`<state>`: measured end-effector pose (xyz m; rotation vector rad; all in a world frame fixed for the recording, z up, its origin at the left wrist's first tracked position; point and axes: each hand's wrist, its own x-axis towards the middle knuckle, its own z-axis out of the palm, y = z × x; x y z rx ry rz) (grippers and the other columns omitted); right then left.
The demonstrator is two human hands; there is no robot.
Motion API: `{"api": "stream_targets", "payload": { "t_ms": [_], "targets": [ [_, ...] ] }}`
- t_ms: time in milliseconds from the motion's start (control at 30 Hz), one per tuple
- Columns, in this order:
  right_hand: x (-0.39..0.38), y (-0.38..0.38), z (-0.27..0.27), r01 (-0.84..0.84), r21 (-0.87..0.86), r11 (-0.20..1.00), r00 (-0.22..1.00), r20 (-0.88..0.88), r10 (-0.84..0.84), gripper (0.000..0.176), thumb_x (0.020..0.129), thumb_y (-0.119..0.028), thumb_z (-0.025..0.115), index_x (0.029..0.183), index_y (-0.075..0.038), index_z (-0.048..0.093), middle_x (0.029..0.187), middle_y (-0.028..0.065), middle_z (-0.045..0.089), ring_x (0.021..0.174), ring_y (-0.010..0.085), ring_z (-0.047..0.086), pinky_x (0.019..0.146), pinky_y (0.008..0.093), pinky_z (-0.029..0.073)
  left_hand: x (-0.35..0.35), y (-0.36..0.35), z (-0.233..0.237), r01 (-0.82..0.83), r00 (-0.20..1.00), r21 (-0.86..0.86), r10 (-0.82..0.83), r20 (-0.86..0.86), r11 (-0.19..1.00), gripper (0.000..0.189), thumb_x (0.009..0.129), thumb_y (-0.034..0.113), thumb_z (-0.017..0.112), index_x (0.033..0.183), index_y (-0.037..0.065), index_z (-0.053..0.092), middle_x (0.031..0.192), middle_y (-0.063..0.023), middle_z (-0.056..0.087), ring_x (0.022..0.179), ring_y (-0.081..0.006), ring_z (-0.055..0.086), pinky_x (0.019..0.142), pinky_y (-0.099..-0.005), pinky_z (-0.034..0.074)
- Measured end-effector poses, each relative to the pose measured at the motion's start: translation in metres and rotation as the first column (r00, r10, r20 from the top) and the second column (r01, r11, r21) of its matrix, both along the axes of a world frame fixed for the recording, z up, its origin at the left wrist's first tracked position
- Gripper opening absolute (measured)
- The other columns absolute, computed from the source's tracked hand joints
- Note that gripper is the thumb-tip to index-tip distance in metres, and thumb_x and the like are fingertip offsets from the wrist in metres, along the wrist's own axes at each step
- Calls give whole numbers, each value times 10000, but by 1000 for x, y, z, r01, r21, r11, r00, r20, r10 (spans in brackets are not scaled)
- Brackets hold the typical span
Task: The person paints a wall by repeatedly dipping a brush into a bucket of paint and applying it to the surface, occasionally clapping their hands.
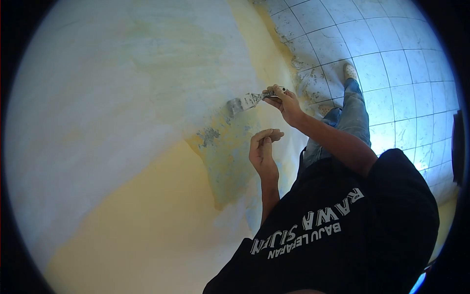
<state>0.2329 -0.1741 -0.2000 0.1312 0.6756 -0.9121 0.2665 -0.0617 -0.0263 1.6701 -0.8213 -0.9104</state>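
My right hand (pixel 288 105) is closed around the handle of a putty knife (pixel 247 101). White and grey residue coats its wide blade, which lies at the wall (pixel 142 220) surface. Below it, my left hand (pixel 264 151) hovers in front of the wall, with fingers loosely bent and the thumb close to them; I see nothing in it. Between the hands and the yellow paint is a rough greenish-blue patch (pixel 227 166) with grey spots, where the top coat is gone. A whitish layer covers much of the wall around it.
The tiled floor (pixel 387 73) fills the upper right, with pale crumbs and dust (pixel 316 83) along the foot of the wall. My legs in jeans (pixel 356 110) and a light shoe (pixel 349 71) stand close beside the wall. A dark object (pixel 458 147) is at the right edge.
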Motion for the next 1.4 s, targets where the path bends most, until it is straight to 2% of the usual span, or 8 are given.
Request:
{"api": "stream_targets", "payload": {
  "t_ms": [133,333,433,533,633,900,1167,1400],
  "targets": [
    [12,14,-97,61,58,996,948,-315,-40,241,1069,-203,647,1150,23,674,1071,130,744,973,222,745,884,315,654,-2,-2,6,43,998,-8,-42,47,999,228,1045,-12,464,1211,-23,619,1119,-173,719,994,-277,726,918,-394,555],
    [17,15,-79,119,53,992,798,-599,-63,227,1042,-191,684,1058,33,720,979,106,759,859,185,745,788,291,644,-3,3,3,22,999,10,-22,42,1000,233,1044,-21,458,1212,-25,619,1119,-176,719,994,-277,726,924,-397,558],
    [31,14,-2,-125,-187,974,758,-651,-28,259,1063,-202,647,1088,46,719,978,113,753,879,190,747,812,307,646,1,5,1,46,998,15,-47,47,999,227,1046,-19,458,1205,-24,620,1120,-179,720,993,-277,726,923,-395,558],
    [10,3,83,2,-218,976,949,-307,-70,283,1095,-208,603,1154,57,681,1049,133,739,992,204,738,899,336,656,0,2,2,63,998,6,-63,28,998,219,1048,-18,459,1197,-25,619,1119,-183,720,988,-277,728,919,-393,559],
    [-2,-6,99,45,-231,972,986,-148,-81,298,1101,-207,592,1203,64,660,1064,140,740,1008,211,740,905,337,657,0,3,2,63,998,0,-63,-5,998,215,1047,-22,460,1193,-26,618,1113,-185,721,982,-275,730,913,-388,559],
    [9,-18,8,-55,-150,987,828,-559,-39,272,1075,-199,640,1131,59,705,1055,137,747,976,210,744,872,319,660,5,2,18,45,997,-75,-41,58,996,207,1046,-22,480,1196,-30,622,1094,-186,722,972,-276,730,895,-388,564],
    [11,-25,149,32,-338,941,955,-267,-128,281,1055,-203,659,1080,70,720,1020,144,752,928,211,761,820,309,672,9,6,82,159,973,-330,-91,212,931,213,1035,-97,454,1150,-40,623,1092,-207,708,992,-294,721,919,-400,563],
    [0,-11,44,-101,-199,975,772,-634,-50,322,1043,-236,686,1057,85,715,969,152,757,798,202,766,751,308,675,17,11,88,112,968,-400,-10,250,910,155,1075,1,500,1158,-10,630,1041,-174,712,935,-271,718,844,-416,601]
  ]
}}
